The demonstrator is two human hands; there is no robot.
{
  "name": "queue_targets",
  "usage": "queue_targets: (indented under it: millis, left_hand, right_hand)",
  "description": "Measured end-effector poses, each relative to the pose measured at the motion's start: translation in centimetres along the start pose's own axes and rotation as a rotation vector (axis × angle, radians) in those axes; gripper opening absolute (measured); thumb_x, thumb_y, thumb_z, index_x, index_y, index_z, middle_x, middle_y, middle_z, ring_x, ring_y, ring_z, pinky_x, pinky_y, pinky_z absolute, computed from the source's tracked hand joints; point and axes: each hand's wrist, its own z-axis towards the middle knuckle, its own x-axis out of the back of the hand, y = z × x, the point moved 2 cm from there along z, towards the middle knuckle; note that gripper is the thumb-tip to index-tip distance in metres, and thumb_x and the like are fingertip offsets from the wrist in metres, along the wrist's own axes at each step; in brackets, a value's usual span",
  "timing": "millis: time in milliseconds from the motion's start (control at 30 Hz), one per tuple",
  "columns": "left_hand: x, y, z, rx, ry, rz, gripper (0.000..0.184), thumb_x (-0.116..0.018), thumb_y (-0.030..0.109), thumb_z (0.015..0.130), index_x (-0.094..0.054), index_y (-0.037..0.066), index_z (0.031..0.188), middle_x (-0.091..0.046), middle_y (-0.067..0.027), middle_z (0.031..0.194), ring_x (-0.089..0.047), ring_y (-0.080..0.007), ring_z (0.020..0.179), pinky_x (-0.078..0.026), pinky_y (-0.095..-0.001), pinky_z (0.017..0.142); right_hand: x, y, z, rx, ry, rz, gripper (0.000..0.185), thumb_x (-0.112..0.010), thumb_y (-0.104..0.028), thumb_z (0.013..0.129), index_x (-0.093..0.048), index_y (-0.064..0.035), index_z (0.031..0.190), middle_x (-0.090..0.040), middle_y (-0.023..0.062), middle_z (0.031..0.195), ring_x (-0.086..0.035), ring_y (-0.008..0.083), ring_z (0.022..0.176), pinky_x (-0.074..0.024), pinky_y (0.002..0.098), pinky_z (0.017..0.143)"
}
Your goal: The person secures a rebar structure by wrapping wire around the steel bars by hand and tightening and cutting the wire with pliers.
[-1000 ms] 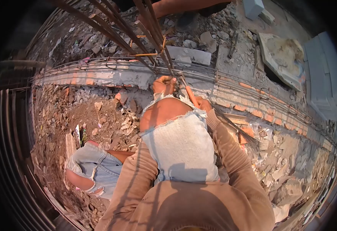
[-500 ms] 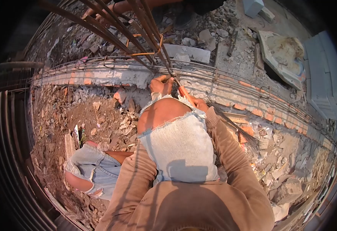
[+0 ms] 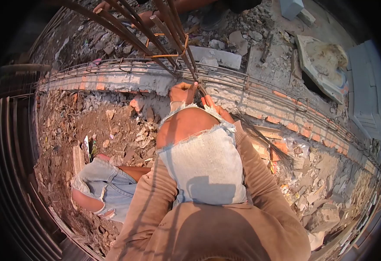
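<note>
My left hand [image 3: 183, 93] is closed at the foot of the upright steel bars [image 3: 179, 52], its thumb and fingers pinched together. Whatever lies between those fingers is too small to make out. Just right of it, my right hand [image 3: 218, 110] grips orange-handled pincers [image 3: 206, 100], whose dark metal end points up toward the joint of bars. Both hands work beyond my raised knee [image 3: 188, 124], at the horizontal rebar cage [image 3: 249, 82] on top of the low wall. A bundle of thin dark wire [image 3: 266, 141] extends beside my right wrist.
A square orange-brown stirrup [image 3: 168, 55] rings the upright bars. Behind them, another person's hand [image 3: 144, 19] is near the bars. Rubble [image 3: 325, 217] and broken brick cover the ground. A broken concrete basin [image 3: 323, 65] lies at upper right, corrugated sheets [image 3: 12, 174] at left.
My right hand has shifted up, closer to my left hand, and the pincers have turned, showing less of their orange handles. The other person's hand at the top has moved right.
</note>
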Motion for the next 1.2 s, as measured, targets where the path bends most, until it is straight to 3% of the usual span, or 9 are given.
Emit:
queue_targets:
  millis: [133, 267, 500, 633, 767, 800, 933, 1067, 1200]
  left_hand:
    - [-0.5, 1.9, -1.8, 0.282, -0.445, -0.515, 0.038, -0.074, 0.027, 0.088, -0.058, 0.001, 0.112, -0.067, -0.0118, 0.095, -0.065, -0.0182, 0.082, -0.056, -0.033, 0.072]
    - [-4.5, 1.1, -2.4, 0.189, -0.551, -0.789, 0.022, -0.07, 0.028, 0.092, -0.058, 0.009, 0.095, -0.059, -0.005, 0.075, -0.061, -0.0192, 0.072, -0.054, -0.0381, 0.064]
    - [-6.9, -0.4, -1.3, 0.237, -0.448, -0.919, 0.026, -0.065, 0.022, 0.095, -0.049, 0.009, 0.08, -0.046, -0.0024, 0.062, -0.05, -0.0177, 0.052, -0.046, -0.0378, 0.052]
    - [-8.2, 1.1, -2.1, 0.197, -0.048, -0.584, 0.026, -0.062, 0.016, 0.096, -0.051, 0.001, 0.077, -0.055, -0.007, 0.057, -0.053, -0.0169, 0.044, -0.043, -0.0333, 0.039]
    - [-7.6, 0.1, -2.3, 0.147, -0.045, -0.402, 0.031, -0.072, 0.027, 0.088, -0.061, -0.002, 0.088, -0.064, -0.0091, 0.066, -0.063, -0.0159, 0.053, -0.047, -0.0315, 0.043]
    - [-6.6, -0.2, -2.0, 0.173, -0.24, -0.412, 0.041, -0.078, 0.031, 0.083, -0.061, -0.001, 0.102, -0.066, -0.0102, 0.075, -0.067, -0.0167, 0.063, -0.051, -0.0295, 0.049]
    - [-5.6, 0.8, -2.2, 0.406, -0.717, -0.869, 0.031, -0.069, 0.029, 0.093, -0.055, 0.005, 0.106, -0.062, -0.0024, 0.074, -0.065, -0.0172, 0.086, -0.054, -0.0314, 0.067]
    - [-5.5, -0.5, -1.1, 0.317, -0.871, -1.118, 0.026, -0.063, 0.028, 0.096, -0.053, 0.005, 0.103, -0.051, 0.001, 0.062, -0.058, -0.0156, 0.066, -0.051, -0.0336, 0.064]
    - [-5.1, 0.9, -2.6, 0.361, -0.763, -1.087, 0.029, -0.058, 0.033, 0.099, -0.051, 0.005, 0.1, -0.034, 0.0029, 0.053, -0.042, -0.0128, 0.05, -0.041, -0.032, 0.056]
  right_hand:
    - [-2.1, 1.2, 1.5, 0.044, 0.117, -0.078, 0.027, -0.073, -0.016, 0.083, -0.058, -0.0028, 0.101, -0.063, 0.0096, 0.099, -0.061, 0.0222, 0.09, -0.0476, 0.035, 0.087]
    - [-2.4, 1.8, 1.1, 0.096, 0.261, -0.251, 0.034, -0.07, -0.017, 0.085, -0.055, -0.0022, 0.112, -0.061, 0.0133, 0.1, -0.061, 0.0272, 0.091, -0.0481, 0.0388, 0.087]
    - [-0.2, 4.2, 0.3, 0.177, 0.4, -0.589, 0.047, -0.064, -0.019, 0.089, -0.049, -0.0013, 0.13, -0.058, 0.0198, 0.103, -0.061, 0.0359, 0.093, -0.0492, 0.0454, 0.087]
    - [-1.1, 2.1, -1.0, 0.245, 0.497, -1.132, 0.048, -0.058, -0.016, 0.091, -0.047, 0.0003, 0.134, -0.058, 0.0205, 0.101, -0.062, 0.0394, 0.092, -0.0508, 0.0478, 0.083]
    - [-1.2, 1.3, -1.5, 0.22, 0.49, -0.816, 0.047, -0.059, -0.016, 0.091, -0.048, 0.0007, 0.133, -0.058, 0.0195, 0.101, -0.062, 0.0378, 0.091, -0.0509, 0.0466, 0.082]
    - [-1.2, 1.1, -1.6, 0.21, 0.485, -0.751, 0.047, -0.059, -0.016, 0.091, -0.048, 0.0007, 0.133, -0.058, 0.0193, 0.1, -0.062, 0.0374, 0.091, -0.0509, 0.0464, 0.082]
    - [-1.2, 0.2, -2.6, 0.199, 0.475, -0.624, 0.046, -0.06, -0.017, 0.09, -0.049, 0.0011, 0.131, -0.059, 0.0183, 0.1, -0.062, 0.0357, 0.09, -0.0509, 0.0452, 0.081]
    - [-0.9, -0.6, -3.0, 0.182, 0.465, -0.566, 0.045, -0.06, -0.017, 0.09, -0.05, 0.0014, 0.13, -0.059, 0.0173, 0.099, -0.062, 0.0341, 0.089, -0.051, 0.0441, 0.08]
    - [-0.8, -0.6, -3.5, 0.173, 0.454, -0.53, 0.044, -0.061, -0.017, 0.09, -0.051, 0.0017, 0.128, -0.06, 0.0163, 0.098, -0.062, 0.0325, 0.088, -0.051, 0.043, 0.079]
